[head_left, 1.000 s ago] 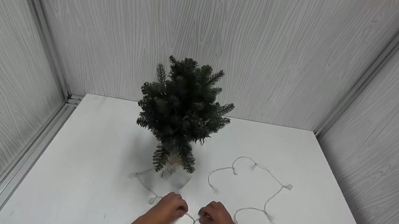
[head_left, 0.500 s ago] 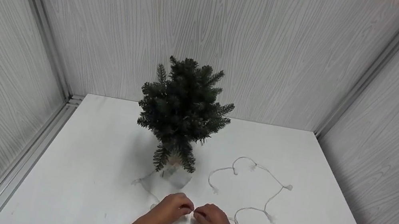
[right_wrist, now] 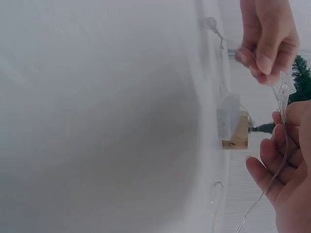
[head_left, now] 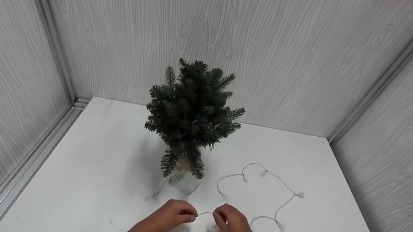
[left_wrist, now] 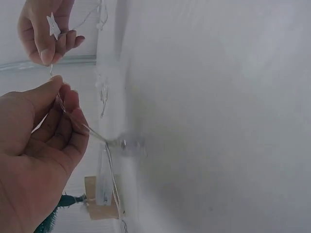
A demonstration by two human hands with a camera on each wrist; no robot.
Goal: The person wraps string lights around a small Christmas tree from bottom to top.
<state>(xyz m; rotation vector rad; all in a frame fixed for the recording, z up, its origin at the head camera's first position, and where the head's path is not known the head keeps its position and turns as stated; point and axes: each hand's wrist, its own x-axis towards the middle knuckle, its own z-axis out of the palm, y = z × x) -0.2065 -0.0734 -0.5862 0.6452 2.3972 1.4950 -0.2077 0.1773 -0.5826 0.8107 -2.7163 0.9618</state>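
You pinch the string of lights (head_left: pixel 276 220) with both hands, in front of the tree (head_left: pixel 193 109) on the side nearest you; your left hand (head_left: pixel 175 213) grips the thin wire between thumb and fingertips, straight in front of the tree; your right hand (head_left: pixel 232 225) pinches it just beside, in front of the tree and a little to its right; a short length of wire spans the gap between the two hands, and a clear star (right_wrist: pixel 286 89) sits at your right fingertips.

From your left hand the wire runs to a round bulb (left_wrist: pixel 127 143) and back towards the tree's foot, where a small star-like light (head_left: pixel 151 198) lies front-left of the tree; the rest of the string lies in a loose, wavy loop on the white surface (head_left: pixel 95 181), to the tree's right and front.

The tree's wooden foot (right_wrist: pixel 237 138) has a pale see-through block (head_left: pixel 186 184) in front; you cannot tell whether they touch.
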